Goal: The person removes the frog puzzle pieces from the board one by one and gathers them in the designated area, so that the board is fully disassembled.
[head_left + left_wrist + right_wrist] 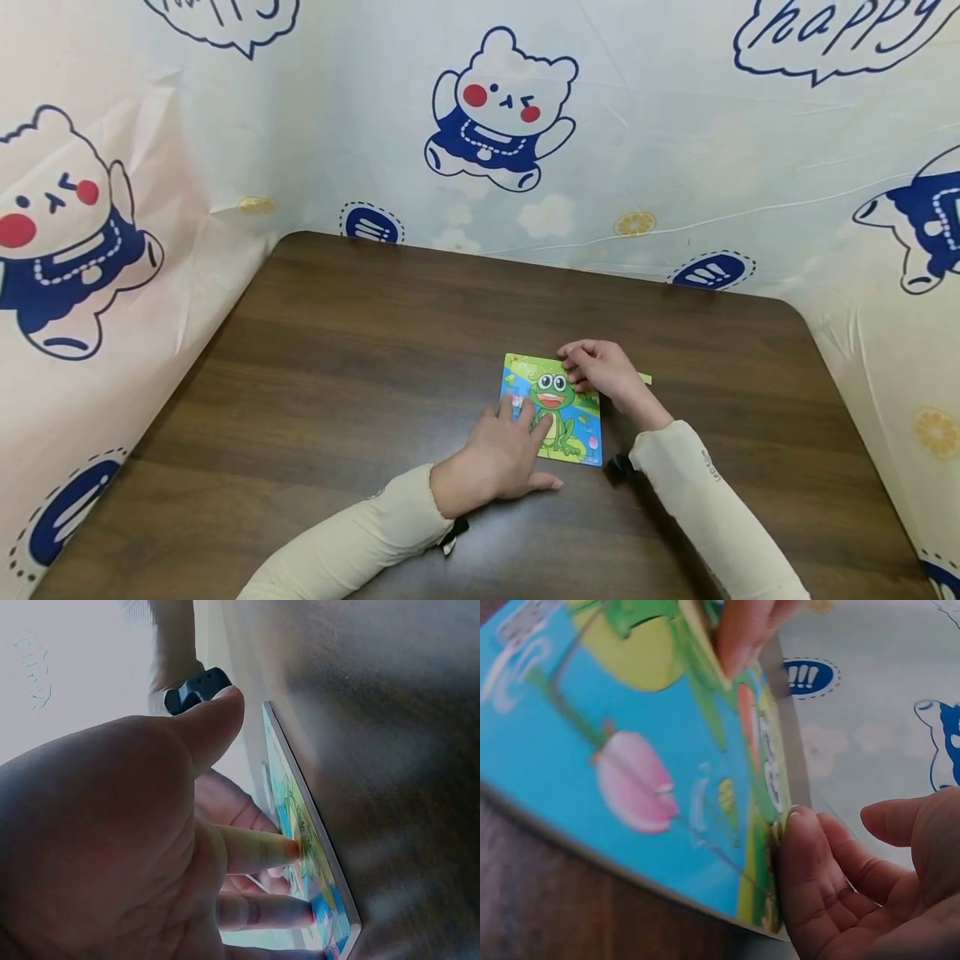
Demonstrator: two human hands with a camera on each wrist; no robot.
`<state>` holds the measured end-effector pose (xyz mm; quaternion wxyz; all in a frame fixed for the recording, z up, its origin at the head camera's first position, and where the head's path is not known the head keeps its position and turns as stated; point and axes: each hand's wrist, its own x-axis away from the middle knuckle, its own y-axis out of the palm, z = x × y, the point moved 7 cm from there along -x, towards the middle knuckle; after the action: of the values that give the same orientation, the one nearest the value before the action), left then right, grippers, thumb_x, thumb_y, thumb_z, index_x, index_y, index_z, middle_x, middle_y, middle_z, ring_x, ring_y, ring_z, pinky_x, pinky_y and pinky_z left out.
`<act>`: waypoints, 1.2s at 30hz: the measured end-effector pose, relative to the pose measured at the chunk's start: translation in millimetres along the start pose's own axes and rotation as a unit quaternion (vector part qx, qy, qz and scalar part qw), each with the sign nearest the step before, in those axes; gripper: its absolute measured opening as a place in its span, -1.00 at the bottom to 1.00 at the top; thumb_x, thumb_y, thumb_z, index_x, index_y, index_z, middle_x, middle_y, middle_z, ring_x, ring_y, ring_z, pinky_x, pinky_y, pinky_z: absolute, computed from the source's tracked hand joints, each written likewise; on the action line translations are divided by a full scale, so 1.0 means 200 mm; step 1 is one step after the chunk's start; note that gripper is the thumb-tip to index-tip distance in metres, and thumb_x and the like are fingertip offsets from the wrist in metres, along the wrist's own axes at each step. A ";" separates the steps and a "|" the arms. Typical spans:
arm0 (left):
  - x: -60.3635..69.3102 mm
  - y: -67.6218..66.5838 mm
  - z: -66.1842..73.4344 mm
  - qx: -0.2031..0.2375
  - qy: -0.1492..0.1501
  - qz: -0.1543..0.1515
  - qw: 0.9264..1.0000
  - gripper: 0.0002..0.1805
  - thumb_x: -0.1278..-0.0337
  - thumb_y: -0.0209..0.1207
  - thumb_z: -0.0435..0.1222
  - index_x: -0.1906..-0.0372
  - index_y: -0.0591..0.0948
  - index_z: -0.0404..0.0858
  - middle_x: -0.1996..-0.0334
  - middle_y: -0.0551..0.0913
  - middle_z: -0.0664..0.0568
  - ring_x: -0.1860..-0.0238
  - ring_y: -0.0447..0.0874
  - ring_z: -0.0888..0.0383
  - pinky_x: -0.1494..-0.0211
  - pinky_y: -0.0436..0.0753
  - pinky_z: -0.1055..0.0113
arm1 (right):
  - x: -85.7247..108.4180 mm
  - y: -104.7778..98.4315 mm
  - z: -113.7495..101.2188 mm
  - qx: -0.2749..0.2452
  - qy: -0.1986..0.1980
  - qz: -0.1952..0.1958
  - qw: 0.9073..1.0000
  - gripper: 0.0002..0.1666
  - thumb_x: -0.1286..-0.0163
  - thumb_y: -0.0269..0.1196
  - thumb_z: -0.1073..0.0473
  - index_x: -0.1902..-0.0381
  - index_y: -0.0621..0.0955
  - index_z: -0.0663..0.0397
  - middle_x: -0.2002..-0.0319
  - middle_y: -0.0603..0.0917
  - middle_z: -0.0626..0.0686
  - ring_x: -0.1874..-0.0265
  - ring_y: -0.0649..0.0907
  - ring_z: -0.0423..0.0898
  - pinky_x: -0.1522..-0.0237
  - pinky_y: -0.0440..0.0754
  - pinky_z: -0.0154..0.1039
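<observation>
A square jigsaw puzzle (pixel 570 433) with a green frog on a blue and green ground lies on the table. My left hand (pixel 504 450) comes from the lower left. Its fingertips rest on the puzzle's left and middle part, with the fingers fairly straight and the thumb out over the table, apart from the puzzle. In the right wrist view, a piece edge stands slightly raised by a left fingertip. My right hand (pixel 603 371) is at the puzzle's upper right corner. Its fingertips (pixel 799 832) touch the edge there, while the thumb stays apart, pinching nothing.
A small yellow-green piece (pixel 645 378) shows partly behind the right wrist. The brown wooden table (pixel 337 400) meets a printed cloth (pixel 637 150) with cartoon bears at the back and sides. A black wrist device (pixel 619 467) sits at the right cuff.
</observation>
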<state>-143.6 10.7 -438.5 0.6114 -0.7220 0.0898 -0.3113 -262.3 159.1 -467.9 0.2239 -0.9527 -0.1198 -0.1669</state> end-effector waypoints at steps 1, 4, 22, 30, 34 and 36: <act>0.00 0.00 0.00 0.000 0.000 -0.001 1.000 -0.03 -0.17 -0.14 0.53 -0.57 0.25 0.11 -0.52 0.28 -0.04 -0.51 0.29 -0.19 -0.31 0.55 -0.01 | 0.00 0.00 0.00 0.010 -0.002 0.004 1.000 -0.60 -0.63 0.02 0.06 -0.11 0.67 0.16 0.20 0.66 0.11 0.36 0.64 -0.11 0.29 0.72 -0.29; 0.00 0.01 0.00 0.001 0.000 -0.002 1.000 -0.03 -0.17 -0.13 0.53 -0.57 0.24 0.11 -0.53 0.27 -0.04 -0.51 0.28 -0.19 -0.31 0.55 -0.01 | 0.01 0.01 0.00 0.040 -0.009 0.020 0.999 -0.60 -0.61 0.03 0.05 -0.05 0.72 0.15 0.25 0.68 0.12 0.37 0.64 -0.11 0.29 0.73 -0.30; 0.00 0.00 0.00 -0.007 0.005 -0.002 1.000 0.00 -0.15 -0.10 0.54 -0.58 0.23 0.09 -0.52 0.27 -0.05 -0.51 0.29 -0.20 -0.27 0.58 0.01 | 0.12 0.04 -0.12 0.247 -0.159 0.096 0.951 -0.40 -0.54 0.15 -0.11 0.65 0.74 0.03 0.53 0.66 0.01 0.52 0.56 -0.08 0.40 0.47 -0.19; 0.00 0.00 -0.02 -0.005 0.006 -0.005 1.000 0.02 -0.12 -0.08 0.54 -0.58 0.23 0.08 -0.52 0.28 -0.07 -0.51 0.28 -0.20 -0.24 0.60 0.03 | 0.09 0.07 -0.14 0.272 -0.167 0.095 0.943 -0.61 -0.52 0.20 -0.08 0.13 0.82 0.05 0.13 0.76 0.08 0.18 0.63 -0.05 0.15 0.58 -0.07; 0.00 0.00 0.00 -0.010 0.010 -0.002 1.000 0.01 -0.13 -0.07 0.53 -0.57 0.24 0.07 -0.49 0.30 -0.06 -0.49 0.31 -0.20 -0.22 0.62 0.04 | 0.07 0.09 -0.14 0.276 -0.164 0.082 0.943 -0.54 -0.52 0.19 -0.05 0.49 0.77 0.06 0.42 0.67 0.07 0.53 0.48 -0.08 0.46 0.39 -0.24; -0.01 -0.01 0.00 -0.014 0.013 0.003 1.000 0.00 -0.13 -0.06 0.53 -0.56 0.26 0.07 -0.48 0.32 -0.06 -0.48 0.33 -0.20 -0.20 0.63 0.05 | 0.08 0.08 -0.14 0.276 -0.162 0.078 0.944 -0.54 -0.53 0.18 -0.04 0.47 0.77 0.08 0.40 0.68 0.09 0.50 0.52 -0.06 0.44 0.45 -0.21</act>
<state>-144.8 12.0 -437.1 0.6007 -0.7264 0.1041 -0.3172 -250.5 133.9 -444.4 0.4684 -0.8739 -0.1208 0.0471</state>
